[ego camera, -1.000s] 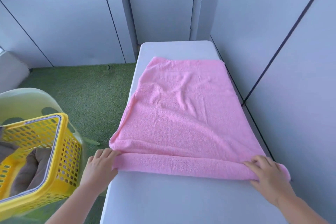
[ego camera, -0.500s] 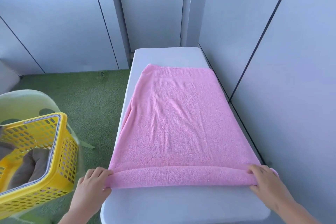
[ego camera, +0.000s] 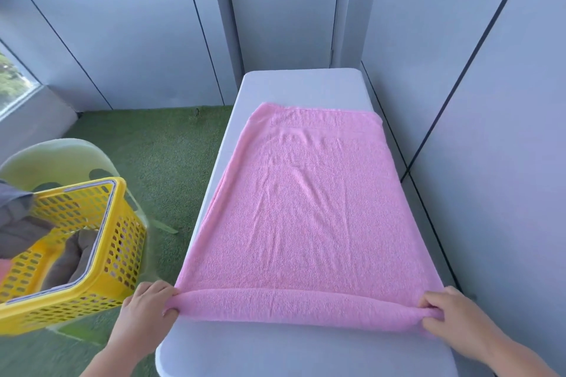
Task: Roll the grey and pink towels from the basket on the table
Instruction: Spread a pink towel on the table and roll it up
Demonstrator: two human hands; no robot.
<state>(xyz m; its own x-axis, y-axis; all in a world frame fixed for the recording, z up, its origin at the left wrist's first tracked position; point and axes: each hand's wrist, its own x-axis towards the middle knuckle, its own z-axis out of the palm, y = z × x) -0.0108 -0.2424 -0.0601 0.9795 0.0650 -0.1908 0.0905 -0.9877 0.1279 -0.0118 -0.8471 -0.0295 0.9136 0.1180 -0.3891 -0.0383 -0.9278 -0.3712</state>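
A pink towel (ego camera: 306,208) lies spread along the white table (ego camera: 306,82), its near edge turned over into a thin roll. My left hand (ego camera: 144,312) grips the roll's left end, fingers curled over the top and thumb beneath. My right hand (ego camera: 450,315) pinches the right end the same way. A yellow perforated basket (ego camera: 101,254) stands to the left of the table, with a grey towel (ego camera: 18,223) bunched inside it.
The basket rests on a pale green chair (ego camera: 61,156) over green artificial turf (ego camera: 159,162). Grey wall panels run close along the table's right side, and a door stands behind its far end. Bare table shows near me, below the roll.
The towel has been pulled flatter, with fewer wrinkles. The roll at the near edge is slightly tighter and both hands now curl round its ends. The view has tilted up and back.
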